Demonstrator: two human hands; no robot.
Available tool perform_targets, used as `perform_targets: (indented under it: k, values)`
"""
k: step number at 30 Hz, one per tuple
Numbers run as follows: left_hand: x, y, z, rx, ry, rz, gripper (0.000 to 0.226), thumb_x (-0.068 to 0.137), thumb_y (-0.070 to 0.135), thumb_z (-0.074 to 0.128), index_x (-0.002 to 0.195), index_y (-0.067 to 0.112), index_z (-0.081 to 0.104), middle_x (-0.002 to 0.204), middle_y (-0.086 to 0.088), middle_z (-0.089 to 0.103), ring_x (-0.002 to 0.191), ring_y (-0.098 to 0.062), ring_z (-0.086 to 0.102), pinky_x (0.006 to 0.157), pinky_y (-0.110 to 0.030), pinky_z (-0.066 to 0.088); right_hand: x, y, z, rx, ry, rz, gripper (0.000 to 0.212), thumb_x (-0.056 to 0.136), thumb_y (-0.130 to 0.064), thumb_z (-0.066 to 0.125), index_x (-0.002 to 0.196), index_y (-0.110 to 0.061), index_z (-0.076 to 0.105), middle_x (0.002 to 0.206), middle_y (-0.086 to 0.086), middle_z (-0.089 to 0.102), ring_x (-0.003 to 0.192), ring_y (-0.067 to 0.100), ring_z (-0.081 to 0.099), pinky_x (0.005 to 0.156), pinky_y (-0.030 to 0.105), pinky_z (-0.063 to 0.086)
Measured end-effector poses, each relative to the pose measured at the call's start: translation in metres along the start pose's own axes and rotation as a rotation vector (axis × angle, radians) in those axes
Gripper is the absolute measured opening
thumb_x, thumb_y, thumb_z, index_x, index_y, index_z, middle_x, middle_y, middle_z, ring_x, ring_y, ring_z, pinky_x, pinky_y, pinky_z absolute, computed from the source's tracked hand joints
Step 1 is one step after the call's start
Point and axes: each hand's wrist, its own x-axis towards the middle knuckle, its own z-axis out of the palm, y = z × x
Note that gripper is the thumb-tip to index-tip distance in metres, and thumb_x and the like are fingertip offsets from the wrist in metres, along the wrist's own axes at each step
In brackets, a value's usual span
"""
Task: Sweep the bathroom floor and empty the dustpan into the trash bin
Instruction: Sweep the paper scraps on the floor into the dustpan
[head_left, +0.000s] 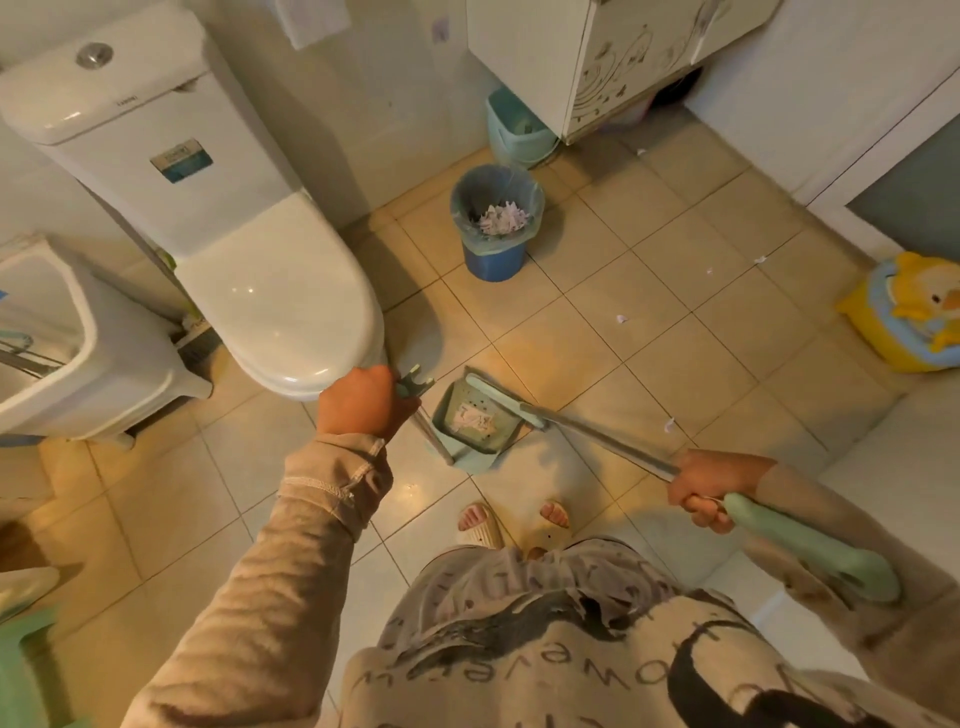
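A pale green dustpan (467, 423) stands on the tiled floor just ahead of my feet, with white paper scraps lying in it. My left hand (361, 400) grips the top of the dustpan's upright handle. My right hand (709, 488) holds the broom's grey shaft (597, 436); the green broom head (501, 397) rests across the dustpan's far edge. A blue trash bin (496, 223) with a grey liner stands farther back, holding paper scraps. Several paper bits (669, 425) lie on the floor to the right.
A white toilet (249, 249) stands at the left, close to my left hand. A white tub (62, 343) sits at far left. A light blue bucket (514, 127) and a white cabinet (597, 62) are at the back. A yellow duck potty (909, 312) sits at right.
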Motion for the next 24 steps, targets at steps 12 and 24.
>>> perform_targets:
  k: [12,24]
  values:
    - [0.029,0.039,-0.005,0.088,-0.024,0.331,0.036,0.091,0.045,0.052,0.113,0.020,0.065,0.102,-0.004,0.070,0.094,-0.020,0.066,0.076,-0.026,0.048,-0.015,0.059,0.038,0.466,0.110,0.023,0.036,0.089,0.003,0.041,0.056,-0.009,0.037,0.027,-0.001,0.037,0.020,0.007,0.037,0.034,0.010,0.030]
    - [0.061,0.168,-0.019,0.337,-0.086,0.689,0.037,0.091,0.048,0.046,0.107,0.020,0.064,0.099,-0.009,0.070,0.092,-0.028,0.065,0.077,-0.032,0.049,-0.021,0.134,0.028,0.878,0.268,0.060,0.034,0.089,0.007,0.040,0.059,-0.009,0.034,0.030,0.001,0.036,0.017,0.006,0.034,0.033,0.007,0.030]
